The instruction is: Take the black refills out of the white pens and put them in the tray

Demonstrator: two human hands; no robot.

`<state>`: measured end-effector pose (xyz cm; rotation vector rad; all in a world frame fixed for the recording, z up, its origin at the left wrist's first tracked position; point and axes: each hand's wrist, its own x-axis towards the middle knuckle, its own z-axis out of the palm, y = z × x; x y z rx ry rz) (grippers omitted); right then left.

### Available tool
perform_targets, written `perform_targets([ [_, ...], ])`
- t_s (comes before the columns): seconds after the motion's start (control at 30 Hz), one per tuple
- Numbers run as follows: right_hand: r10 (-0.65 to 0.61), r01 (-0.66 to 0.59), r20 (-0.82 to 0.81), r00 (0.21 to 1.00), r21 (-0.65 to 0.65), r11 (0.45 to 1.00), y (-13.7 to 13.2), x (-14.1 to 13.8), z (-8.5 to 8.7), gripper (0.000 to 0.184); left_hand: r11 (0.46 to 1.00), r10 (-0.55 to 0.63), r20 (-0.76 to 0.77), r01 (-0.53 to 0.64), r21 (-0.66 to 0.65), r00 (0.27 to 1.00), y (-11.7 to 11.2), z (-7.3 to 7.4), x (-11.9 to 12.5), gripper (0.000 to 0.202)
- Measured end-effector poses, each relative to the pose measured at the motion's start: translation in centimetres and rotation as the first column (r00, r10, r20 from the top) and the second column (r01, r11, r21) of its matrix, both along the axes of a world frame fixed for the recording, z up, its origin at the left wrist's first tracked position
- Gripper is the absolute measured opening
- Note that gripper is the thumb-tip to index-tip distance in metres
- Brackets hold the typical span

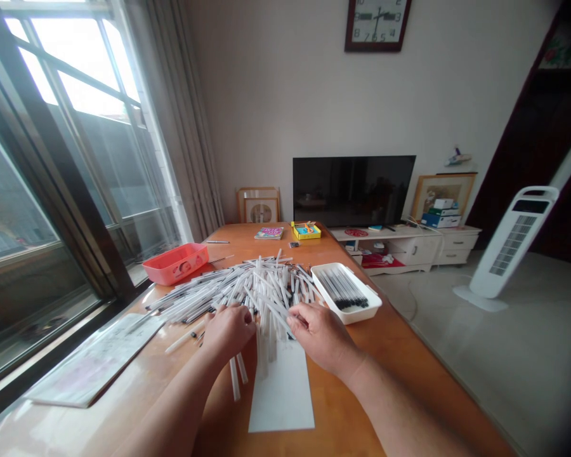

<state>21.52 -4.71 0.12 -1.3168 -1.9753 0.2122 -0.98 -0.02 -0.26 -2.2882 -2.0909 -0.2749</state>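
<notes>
A large heap of pen parts (209,289), clear barrels and dark-tipped refills, spreads over the wooden table. My left hand (229,330) is at the heap's near edge with its fingers curled inward; what they hold, if anything, is hidden. Thumb and fingertips of my right hand (320,333) pinch the near end of a clear pen barrel (276,310), which slants away over the heap. Between my hands, loose barrels overlap the top of a white sheet of paper (283,397). Right of the heap, a white tray (368,311) holds a row of black-tipped pens.
A red plastic basket (176,265) stands at the left beyond the heap. A notebook (92,365) lies by the window. Farther back are a booklet (269,233) and a yellow box (306,232). The table's right edge (423,346) runs past my right forearm.
</notes>
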Motion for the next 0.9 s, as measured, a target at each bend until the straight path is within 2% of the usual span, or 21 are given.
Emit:
perform_targets([
  [0.23, 0.007, -0.007, -0.019, 1.000, 0.014, 1.000, -0.13, 0.12, 0.21, 0.014, 0.999, 0.025, -0.035, -0.023, 0.042, 0.999, 0.07, -0.55, 0.83, 0.036],
  [0.5, 0.004, -0.004, -0.005, 1.000, 0.018, 1.000, -0.36, 0.26, 0.56, 0.014, 0.998, 0.049, -0.104, -0.045, 0.038, 0.993, -0.04, -0.57, 0.92, 0.024],
  [0.9, 0.008, -0.007, -0.021, 1.000, 0.012, 1.000, -0.28, 0.19, 0.55, 0.014, 0.997, 0.077, -0.111, -0.077, -0.001, 0.991, -0.11, -0.37, 1.00, 0.021],
])
